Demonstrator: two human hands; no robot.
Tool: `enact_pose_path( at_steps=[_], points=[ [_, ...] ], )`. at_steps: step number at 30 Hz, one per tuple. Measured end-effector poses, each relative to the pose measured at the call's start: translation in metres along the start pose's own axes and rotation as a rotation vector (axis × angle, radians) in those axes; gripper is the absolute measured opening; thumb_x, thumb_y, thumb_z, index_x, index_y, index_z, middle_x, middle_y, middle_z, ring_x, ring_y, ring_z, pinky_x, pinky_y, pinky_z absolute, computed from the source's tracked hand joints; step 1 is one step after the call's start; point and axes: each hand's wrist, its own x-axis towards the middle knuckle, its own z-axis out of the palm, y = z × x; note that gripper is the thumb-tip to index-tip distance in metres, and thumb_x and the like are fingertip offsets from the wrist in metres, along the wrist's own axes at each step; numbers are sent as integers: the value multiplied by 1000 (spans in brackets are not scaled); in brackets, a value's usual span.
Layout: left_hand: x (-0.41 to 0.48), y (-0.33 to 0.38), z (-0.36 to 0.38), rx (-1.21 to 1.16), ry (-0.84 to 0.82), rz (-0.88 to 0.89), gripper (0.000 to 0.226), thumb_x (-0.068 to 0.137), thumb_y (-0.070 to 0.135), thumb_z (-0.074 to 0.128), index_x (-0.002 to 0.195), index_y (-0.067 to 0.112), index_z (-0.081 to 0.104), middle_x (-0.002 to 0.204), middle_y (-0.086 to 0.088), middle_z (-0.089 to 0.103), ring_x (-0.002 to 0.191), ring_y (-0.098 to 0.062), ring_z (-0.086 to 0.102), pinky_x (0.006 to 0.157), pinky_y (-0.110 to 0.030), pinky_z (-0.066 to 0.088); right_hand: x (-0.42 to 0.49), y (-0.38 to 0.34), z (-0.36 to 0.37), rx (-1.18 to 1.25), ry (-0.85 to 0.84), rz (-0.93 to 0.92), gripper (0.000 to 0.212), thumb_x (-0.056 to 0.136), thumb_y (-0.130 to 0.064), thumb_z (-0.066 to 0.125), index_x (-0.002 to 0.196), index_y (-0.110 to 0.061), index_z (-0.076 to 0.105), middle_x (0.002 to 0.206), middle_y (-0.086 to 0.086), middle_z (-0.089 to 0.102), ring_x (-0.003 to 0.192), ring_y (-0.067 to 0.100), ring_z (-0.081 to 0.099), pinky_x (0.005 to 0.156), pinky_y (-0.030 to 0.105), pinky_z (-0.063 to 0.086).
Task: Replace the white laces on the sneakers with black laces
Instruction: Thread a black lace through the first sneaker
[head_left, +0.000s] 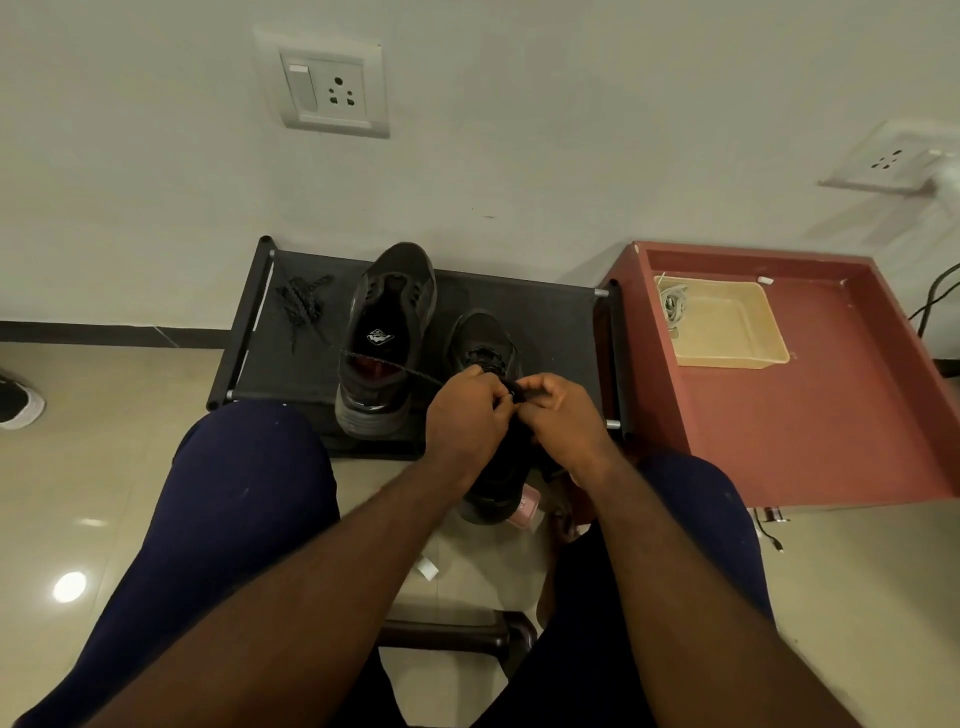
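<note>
Left hand (470, 410) and right hand (558, 415) sit together, both pinching the black lace (395, 366) above the sneaker (485, 348) under them; the lace's loose end trails leftward over the unlaced sneaker (387, 332); an uneven tug, I judge, could slip an eyelet or snag that neighbour.

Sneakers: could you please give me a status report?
Left hand, right hand both pinch black lace over near sneaker. Other sneaker unlaced; spare lace on rack. Nothing obstructing.
</note>
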Motion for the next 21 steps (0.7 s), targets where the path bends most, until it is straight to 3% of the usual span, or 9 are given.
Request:
enact_pose_path(
  at_steps=[6,10,14,17,19,21],
  points=[
    [2,-5,-1,-17,14,21,20,96,25,61,108,15,73,100,-2,65,92,-17,61,75,-23,40,4,0,3,335,34,184,18,102,-17,55,98,-16,72,96,3,75,90,17,70,65,25,52],
    [1,-6,-4,-127,-18,-10,46,95,18,62,140,18,52,104,-1,70,98,-17,64,90,-33,51,6,0,9,345,8,244,19,103,-20,55,99,-12,71,95,7,75,87,19,71,68,30,55],
    [3,-10,-4,-64,-67,121,41,94,16,59,135,15,58,115,-4,67,110,-20,60,96,-28,44,7,-6,14,198,35,197,24,107,-30,46,107,-14,65,102,8,71,88,17,67,72,30,55],
    [3,-11,-4,-48,-122,151,43,92,16,61,135,15,57,121,-4,64,114,-20,56,98,-29,42,6,-10,14,127,146,131,25,107,-34,44,106,-15,61,104,7,69,92,16,65,75,29,54],
    [3,-11,-4,-27,-157,168,44,91,16,63,135,17,56,122,-4,62,114,-21,55,98,-30,43,5,-16,10,179,204,82,23,108,-31,43,106,-14,59,102,3,71,96,16,67,82,31,55],
    [4,-12,-4,-6,-173,173,43,90,18,64,133,18,56,121,-3,61,114,-20,54,96,-31,43,2,-26,3,364,236,27,20,109,-25,39,103,-13,54,86,3,72,85,18,70,86,35,56]
  ],
)
